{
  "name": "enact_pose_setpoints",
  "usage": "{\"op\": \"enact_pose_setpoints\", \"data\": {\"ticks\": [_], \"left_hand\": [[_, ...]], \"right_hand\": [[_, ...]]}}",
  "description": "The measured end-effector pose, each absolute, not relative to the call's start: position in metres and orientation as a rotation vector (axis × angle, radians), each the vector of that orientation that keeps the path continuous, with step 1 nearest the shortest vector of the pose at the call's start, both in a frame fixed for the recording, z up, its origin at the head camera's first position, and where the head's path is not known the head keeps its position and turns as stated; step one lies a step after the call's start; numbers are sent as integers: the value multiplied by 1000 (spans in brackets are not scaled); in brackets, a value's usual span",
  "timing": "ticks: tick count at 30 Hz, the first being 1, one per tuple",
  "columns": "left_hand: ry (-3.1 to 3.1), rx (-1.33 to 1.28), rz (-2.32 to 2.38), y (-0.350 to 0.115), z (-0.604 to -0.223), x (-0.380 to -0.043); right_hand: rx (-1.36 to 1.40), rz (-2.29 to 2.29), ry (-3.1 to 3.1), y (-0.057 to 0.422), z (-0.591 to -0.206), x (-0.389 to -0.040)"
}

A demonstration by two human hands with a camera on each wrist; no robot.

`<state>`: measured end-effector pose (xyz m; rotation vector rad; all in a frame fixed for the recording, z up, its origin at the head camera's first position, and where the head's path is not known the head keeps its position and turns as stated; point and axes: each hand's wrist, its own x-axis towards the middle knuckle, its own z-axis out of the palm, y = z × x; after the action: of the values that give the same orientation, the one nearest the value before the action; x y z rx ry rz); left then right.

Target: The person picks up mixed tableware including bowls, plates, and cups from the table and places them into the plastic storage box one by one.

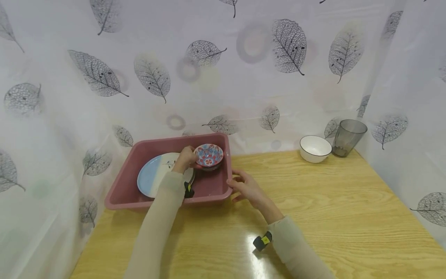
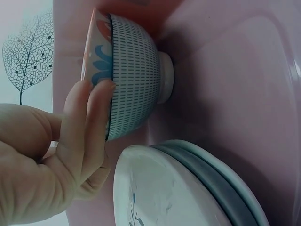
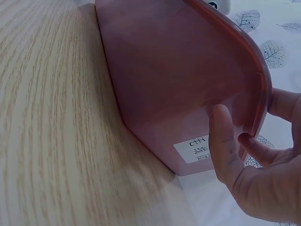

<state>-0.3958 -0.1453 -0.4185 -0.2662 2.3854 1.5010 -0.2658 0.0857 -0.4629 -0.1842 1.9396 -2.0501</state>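
Observation:
A pink plastic basin [image 1: 127, 180] stands on the wooden table toward the back left. Inside its right part is a small patterned bowl [image 1: 209, 155], upright, red and blue inside with dashed lines outside. My left hand [image 1: 186, 158] grips the bowl's left side near the rim; the left wrist view shows two fingers [image 2: 96, 108] against its outer wall. Stacked plates [image 1: 150, 178] lean beside it, partly behind my left forearm. My right hand [image 1: 248, 189] holds the basin's front right rim, with one finger near a white label [image 3: 193, 149] on the outer wall.
At the back right of the table [image 1: 313, 205] stand a white bowl with a dark rim [image 1: 315, 149] and a grey see-through cup [image 1: 348, 137]. A leaf-printed sheet [image 1: 244, 77] hangs behind and along both sides.

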Motion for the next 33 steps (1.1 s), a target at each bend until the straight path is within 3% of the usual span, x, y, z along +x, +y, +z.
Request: {"op": "enact_pose_setpoints", "data": {"ticks": [16,21,33], "left_hand": [[2740,-192,1058,-138,-421,-399],[2932,-212,732,-135,-414,-395],[3046,-152,575,-135,-391,-388]], "right_hand": [[-241,-2039,1927,91,-462,-269],[-239,-2027,1932,90,-464,-267],[-262,-2033,1931,89,-464,-266]]}}
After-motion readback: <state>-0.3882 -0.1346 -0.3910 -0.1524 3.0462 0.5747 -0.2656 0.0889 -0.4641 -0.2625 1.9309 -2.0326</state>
